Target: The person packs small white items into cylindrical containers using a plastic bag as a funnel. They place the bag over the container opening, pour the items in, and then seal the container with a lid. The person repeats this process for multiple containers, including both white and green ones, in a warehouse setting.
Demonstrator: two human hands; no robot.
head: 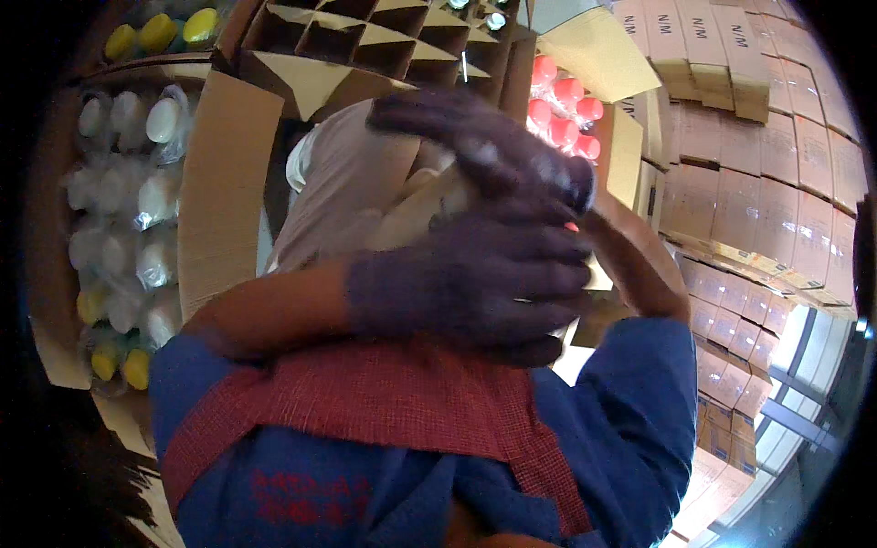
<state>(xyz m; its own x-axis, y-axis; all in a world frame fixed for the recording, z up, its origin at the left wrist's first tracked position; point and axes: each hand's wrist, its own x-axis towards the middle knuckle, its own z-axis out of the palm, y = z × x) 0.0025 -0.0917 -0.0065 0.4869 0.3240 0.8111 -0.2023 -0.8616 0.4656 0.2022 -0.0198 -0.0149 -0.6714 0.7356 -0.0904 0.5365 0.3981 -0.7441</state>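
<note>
Both of my hands wear dark purple knit gloves and are blurred. My left hand (466, 288) crosses in front of my chest, its back towards the camera and its fingers pointing right. Just beyond it, my right hand (479, 147) reaches leftward, with its glove cuff (582, 185) near my left fingers. The two hands overlap in view; whether they touch cannot be told. Their palms are hidden, and no held object shows. Behind them is pale beige cloth (336, 185). A dark red woven apron (384, 397) covers my blue shirt (630, 397).
At left, an open carton (229, 185) holds plastic-wrapped containers with white (163, 120) and yellow tops (136, 370). Ahead stands a carton with cardboard dividers (384, 41) and a few bottles. Red-capped bottles (563, 130) fill another open carton. Stacked cartons (747, 192) rise at right.
</note>
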